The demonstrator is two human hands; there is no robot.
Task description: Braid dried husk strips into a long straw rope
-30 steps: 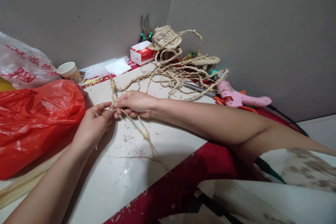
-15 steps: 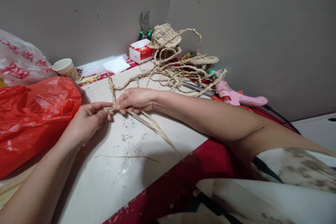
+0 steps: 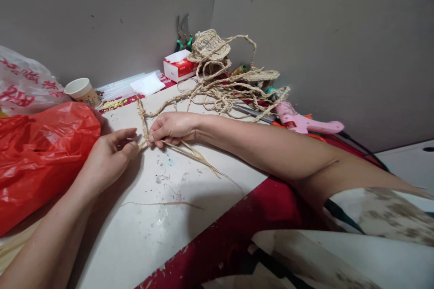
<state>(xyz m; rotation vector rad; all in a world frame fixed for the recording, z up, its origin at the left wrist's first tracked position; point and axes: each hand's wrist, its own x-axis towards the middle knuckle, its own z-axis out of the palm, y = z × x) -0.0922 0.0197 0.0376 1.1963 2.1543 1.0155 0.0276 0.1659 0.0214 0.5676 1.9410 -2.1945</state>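
A braided straw cord (image 3: 143, 119) runs down to my fingers from the large tangle of cord (image 3: 224, 90) at the back of the table. My right hand (image 3: 171, 128) pinches the cord's lower end, where it divides into loose strands. From beneath that hand, pale strands (image 3: 200, 157) spread to the right over the white surface. Just to the left, my left hand (image 3: 113, 151) holds other strands between thumb and fingers, its index finger raised off the cord.
Red plastic bag (image 3: 50, 144) at left, with a white printed bag (image 3: 30, 81) and paper cup (image 3: 82, 91) behind. Tissue box (image 3: 179, 67) and pruning shears (image 3: 184, 36) stand by the wall. A pink glue gun (image 3: 305, 123) lies right. One loose fibre (image 3: 162, 203) lies in front.
My left hand has drawn slightly left, away from my right hand, and its index finger has come off the cord. The strands at the right have shifted. The view has moved slightly.
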